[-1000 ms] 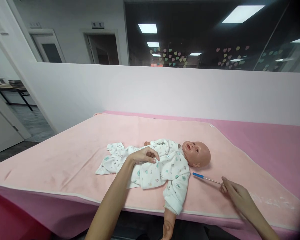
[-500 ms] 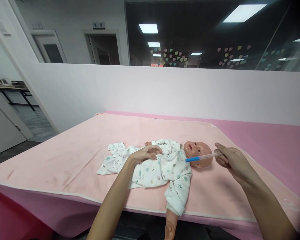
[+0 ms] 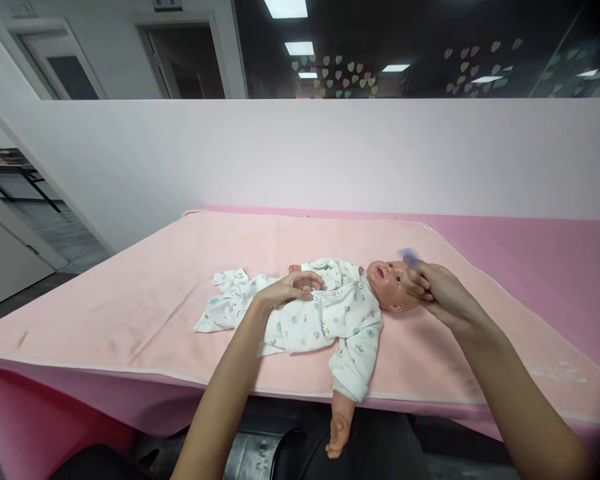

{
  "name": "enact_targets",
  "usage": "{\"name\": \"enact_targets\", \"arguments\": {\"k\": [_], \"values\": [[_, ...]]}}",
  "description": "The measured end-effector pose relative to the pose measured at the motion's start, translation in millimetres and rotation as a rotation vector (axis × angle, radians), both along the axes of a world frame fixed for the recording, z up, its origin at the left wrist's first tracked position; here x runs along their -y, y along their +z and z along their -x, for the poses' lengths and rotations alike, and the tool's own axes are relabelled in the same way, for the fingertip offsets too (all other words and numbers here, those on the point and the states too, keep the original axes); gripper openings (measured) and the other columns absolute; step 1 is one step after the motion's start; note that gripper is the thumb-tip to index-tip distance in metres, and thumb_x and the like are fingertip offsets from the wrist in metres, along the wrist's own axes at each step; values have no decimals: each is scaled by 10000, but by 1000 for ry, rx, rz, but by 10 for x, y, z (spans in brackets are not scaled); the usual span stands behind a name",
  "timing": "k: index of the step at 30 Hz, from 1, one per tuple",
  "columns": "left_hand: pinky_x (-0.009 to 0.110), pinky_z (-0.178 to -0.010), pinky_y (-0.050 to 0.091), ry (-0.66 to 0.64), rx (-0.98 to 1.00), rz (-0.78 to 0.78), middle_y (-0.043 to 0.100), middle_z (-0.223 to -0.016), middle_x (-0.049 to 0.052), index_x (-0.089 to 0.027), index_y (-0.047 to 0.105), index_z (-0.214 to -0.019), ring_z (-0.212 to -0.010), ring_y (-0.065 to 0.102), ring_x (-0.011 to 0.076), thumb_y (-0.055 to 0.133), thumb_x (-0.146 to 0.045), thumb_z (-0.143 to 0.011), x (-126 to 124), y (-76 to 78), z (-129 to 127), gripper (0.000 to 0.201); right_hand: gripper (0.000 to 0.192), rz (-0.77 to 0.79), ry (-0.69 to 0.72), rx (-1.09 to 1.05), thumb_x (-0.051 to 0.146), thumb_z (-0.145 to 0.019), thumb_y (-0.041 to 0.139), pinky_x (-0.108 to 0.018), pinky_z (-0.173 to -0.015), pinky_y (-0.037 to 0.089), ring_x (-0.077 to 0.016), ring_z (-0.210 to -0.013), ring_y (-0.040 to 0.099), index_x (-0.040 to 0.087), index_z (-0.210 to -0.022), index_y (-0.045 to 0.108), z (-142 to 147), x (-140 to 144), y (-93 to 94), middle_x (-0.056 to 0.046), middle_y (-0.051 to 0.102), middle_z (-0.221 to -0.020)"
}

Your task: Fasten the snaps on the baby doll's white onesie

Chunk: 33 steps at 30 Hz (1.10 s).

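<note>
Blue stick tip (image 3: pixel 408 255) is blurry; your right hand (image 3: pixel 433 288) pinches it by the doll's head (image 3: pixel 390 285), your left hand (image 3: pixel 293 288) rests curled on its tummy.

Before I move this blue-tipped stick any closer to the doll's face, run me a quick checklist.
1. Left hand resting on the doll's chest: ok.
2. Right hand gripping the blue-tipped stick: ok, though the stick is blurred.
3. Where the tip points: cannot tell, blur hides it.
4. Doll lying face up on the pink blanket: ok.
5. Doll fully on the table: not ok, the near arm hangs over the front edge.
6. Doll's head in view: ok, but the right hand covers its far side.
</note>
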State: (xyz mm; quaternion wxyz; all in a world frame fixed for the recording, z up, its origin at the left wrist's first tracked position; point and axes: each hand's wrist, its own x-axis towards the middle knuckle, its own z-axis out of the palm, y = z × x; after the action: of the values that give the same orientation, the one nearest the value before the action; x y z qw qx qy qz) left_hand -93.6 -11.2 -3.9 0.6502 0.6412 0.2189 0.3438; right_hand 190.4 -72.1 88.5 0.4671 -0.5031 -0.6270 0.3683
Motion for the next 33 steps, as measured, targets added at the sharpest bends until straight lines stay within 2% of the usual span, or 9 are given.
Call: {"name": "enact_targets", "arguments": {"k": [9,15,22,29,33], "values": [[193,-594,335,-8,2,21,544,-860,23,-155,589,-946,-645,450,59,719,-177,-607,-11,-9,-3,364,507,-23,-42,-45,491,-784,505,-213,-376,192,-34,-386,216,195,-451,264,5,22,-37,59,268,-425],[187,-594,336,-8,-4,21,543,-839,27,-145,589,-949,-664,456,66,719,-188,-615,-13,-5,-3,360,500,37,-7,-51,524,-768,515,-210,-344,167,-32,-357,218,196,-464,291,42,68,-27,63,282,-428],[179,-547,299,-5,-29,7,531,-844,28,-135,579,-953,-598,391,43,724,-203,-613,-6,9,1,376,516,20,-25,-34,542,-766,510,-205,-356,167,-32,-373,211,191,-457,293,53,87,-59,63,263,-430],[185,-556,305,-2,-30,0,531,-842,35,-131,580,-950,-603,398,48,719,-211,-614,-8,8,-5,373,483,134,64,-164,501,-770,532,-197,-356,175,-26,-363,210,193,-492,286,28,83,-43,75,282,-438],[185,-558,308,2,-28,-6,536,-844,38,-133,580,-956,-604,398,49,718,-211,-613,-16,-2,-2,378,496,117,35,-130,509,-763,535,-195,-364,184,-25,-368,209,189,-475,289,12,66,-59,74,274,-434]]}}
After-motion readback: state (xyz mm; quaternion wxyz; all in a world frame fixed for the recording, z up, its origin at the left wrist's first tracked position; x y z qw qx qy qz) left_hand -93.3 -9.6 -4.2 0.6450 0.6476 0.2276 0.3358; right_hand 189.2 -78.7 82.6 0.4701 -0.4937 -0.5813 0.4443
